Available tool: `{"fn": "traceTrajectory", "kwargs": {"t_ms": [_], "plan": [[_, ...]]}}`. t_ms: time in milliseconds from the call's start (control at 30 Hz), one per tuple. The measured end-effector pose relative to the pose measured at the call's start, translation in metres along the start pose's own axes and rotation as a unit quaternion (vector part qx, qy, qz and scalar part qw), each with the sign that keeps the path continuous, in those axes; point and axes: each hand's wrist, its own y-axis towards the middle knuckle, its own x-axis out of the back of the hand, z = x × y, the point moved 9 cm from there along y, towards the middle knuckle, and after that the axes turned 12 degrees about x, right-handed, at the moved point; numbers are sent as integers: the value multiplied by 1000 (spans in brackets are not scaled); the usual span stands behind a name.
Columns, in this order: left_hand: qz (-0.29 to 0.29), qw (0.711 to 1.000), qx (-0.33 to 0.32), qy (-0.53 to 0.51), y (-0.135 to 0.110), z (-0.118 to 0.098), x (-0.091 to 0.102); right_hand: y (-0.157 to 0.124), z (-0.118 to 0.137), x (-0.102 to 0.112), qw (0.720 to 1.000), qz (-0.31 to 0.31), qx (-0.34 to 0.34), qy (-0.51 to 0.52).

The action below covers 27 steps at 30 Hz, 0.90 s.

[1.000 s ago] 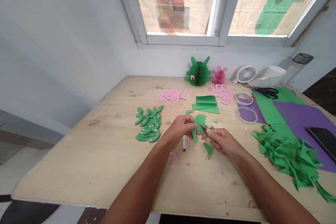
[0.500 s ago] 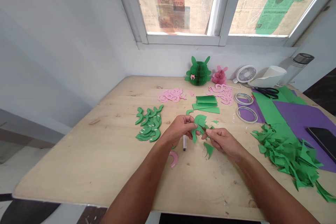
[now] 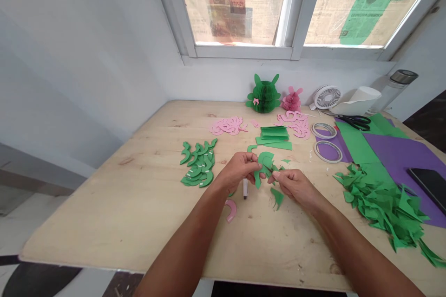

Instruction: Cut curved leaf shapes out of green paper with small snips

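Note:
Pinched between the thumb and fingers of my left hand [image 3: 244, 167] is a piece of green paper [image 3: 266, 158] with a curved outline, held just above the table. My right hand [image 3: 292, 183] is closed at the paper's right edge; what lies between its fingertips is too small and covered to name. Below the hands lie a green paper scrap [image 3: 278, 198], a small white stick-like item with a dark end [image 3: 245, 189] and a pink paper arc [image 3: 230, 210]. Left of my left hand is a pile of green paper arcs [image 3: 200, 167], some with white marks.
Folded green paper [image 3: 274, 133], pink cutouts [image 3: 228, 125], tape rolls [image 3: 327, 151] and black-handled scissors [image 3: 353, 122] lie beyond. Green scraps [image 3: 386, 209], purple sheets [image 3: 390, 148] and a phone [image 3: 428, 189] are at right. Paper figures [image 3: 264, 96], a fan [image 3: 326, 97] and a bottle [image 3: 393, 88] stand behind.
Both hands stay almost in place. The green paper has shifted very slightly between them, and the view has moved a little.

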Motion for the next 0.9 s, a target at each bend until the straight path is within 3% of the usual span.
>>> {"fn": "traceTrajectory", "kwargs": {"t_ms": [500,900], "plan": [[-26,1000,1,-2,1,2,1,2,3,2,1000,-25,2,-9],[1,1000,24,3,3,7,-10,2,7,0,999,-31,22,34]]}}
